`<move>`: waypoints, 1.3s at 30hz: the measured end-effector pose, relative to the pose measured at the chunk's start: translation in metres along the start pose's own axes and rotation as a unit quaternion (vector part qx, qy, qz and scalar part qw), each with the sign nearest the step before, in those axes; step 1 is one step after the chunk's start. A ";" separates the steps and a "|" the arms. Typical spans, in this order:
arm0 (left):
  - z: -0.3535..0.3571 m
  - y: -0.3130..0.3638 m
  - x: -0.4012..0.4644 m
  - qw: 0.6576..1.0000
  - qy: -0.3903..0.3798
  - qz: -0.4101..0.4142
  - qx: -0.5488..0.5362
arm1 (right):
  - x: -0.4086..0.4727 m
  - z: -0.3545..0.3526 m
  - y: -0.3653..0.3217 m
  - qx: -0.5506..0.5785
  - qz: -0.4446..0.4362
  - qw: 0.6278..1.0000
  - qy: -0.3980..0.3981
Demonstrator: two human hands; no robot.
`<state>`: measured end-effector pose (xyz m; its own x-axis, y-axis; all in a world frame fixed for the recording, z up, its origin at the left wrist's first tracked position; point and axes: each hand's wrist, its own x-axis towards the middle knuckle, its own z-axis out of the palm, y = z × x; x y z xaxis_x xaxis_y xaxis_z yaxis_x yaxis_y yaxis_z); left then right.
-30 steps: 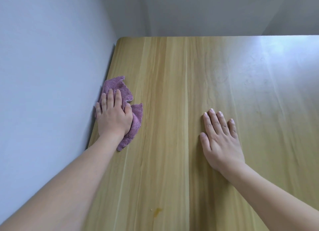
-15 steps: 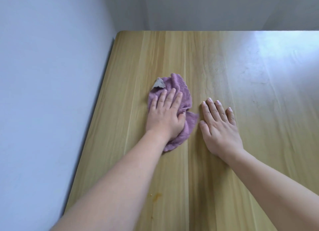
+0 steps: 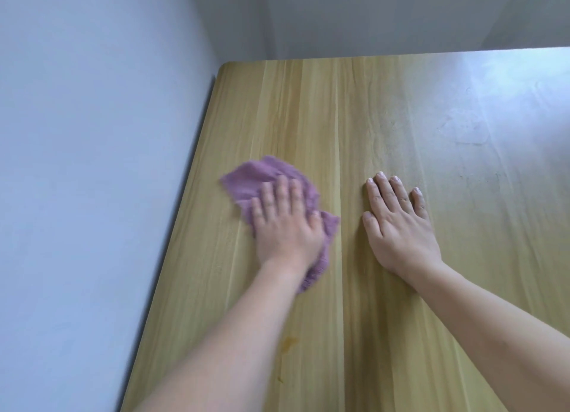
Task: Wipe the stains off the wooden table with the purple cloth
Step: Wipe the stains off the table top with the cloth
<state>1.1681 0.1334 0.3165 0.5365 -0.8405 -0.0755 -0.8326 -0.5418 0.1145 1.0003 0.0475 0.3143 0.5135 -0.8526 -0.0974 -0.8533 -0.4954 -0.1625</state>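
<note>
A purple cloth [image 3: 246, 182] is pressed flat onto a wooden table [image 3: 385, 118] by the left hand [image 3: 285, 223], palm down, fingers straight and slightly spread over the fabric; the thumb lies along the cloth's right side. Cloth and hand are motion-blurred, so finer finger detail cannot be told. The cloth is seen left of centre on the tabletop, bunched, w/ folds showing beyond the fingertips and a tail trailing back under the wrist. The right hand [image 3: 399, 226] is laid flat on bare wood just beside the cloth, not touching it; four fingers are held close together, thumb set apart to the left. A small yellowish stain [image 3: 290, 342] is seen on the near part of the table, by the left forearm, w/ a smaller spot [image 3: 280, 379] nearer still. Faint smears [image 3: 468, 131] are visible in the glare at far right. A pale wall [image 3: 92, 165] is seen along the table's left edge. No containers, labels or writing are in view.
</note>
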 end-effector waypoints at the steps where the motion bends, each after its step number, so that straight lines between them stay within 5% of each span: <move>1: 0.004 0.021 -0.008 0.999 -0.010 0.050 0.003 | 0.001 0.000 0.000 0.000 0.001 1.000 0.000; 6: 0.001 0.004 -0.012 0.985 -0.026 0.168 0.041 | 0.001 -0.001 0.001 0.002 0.002 1.000 0.002; 14: -0.011 -0.135 -0.033 0.999 0.015 -0.026 0.023 | 0.001 0.000 0.000 0.008 0.003 1.000 0.004; 21: -0.013 -0.134 -0.034 0.999 0.019 -0.041 0.021 | -0.017 -0.001 -0.012 0.029 0.027 0.999 -0.005; 27: -0.013 -0.133 -0.030 0.999 0.025 -0.036 0.026 | -0.117 0.011 -0.016 0.023 0.003 0.999 -0.023; 32: -0.010 -0.080 -0.045 0.993 0.012 -0.119 0.010 | -0.119 0.010 -0.015 0.006 0.006 1.000 -0.019; 36: 0.007 0.008 -0.077 0.999 -0.009 0.023 0.022 | -0.120 0.009 -0.013 0.003 0.002 1.000 -0.017; 39: 0.009 0.015 -0.089 0.989 -0.042 0.138 0.040 | -0.120 0.008 -0.015 0.009 0.002 1.000 -0.010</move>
<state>1.1071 0.1999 0.3158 0.2765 -0.9516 -0.1343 -0.9558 -0.2868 0.0643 0.9522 0.1580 0.3206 0.5120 -0.8509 -0.1175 -0.8537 -0.4889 -0.1793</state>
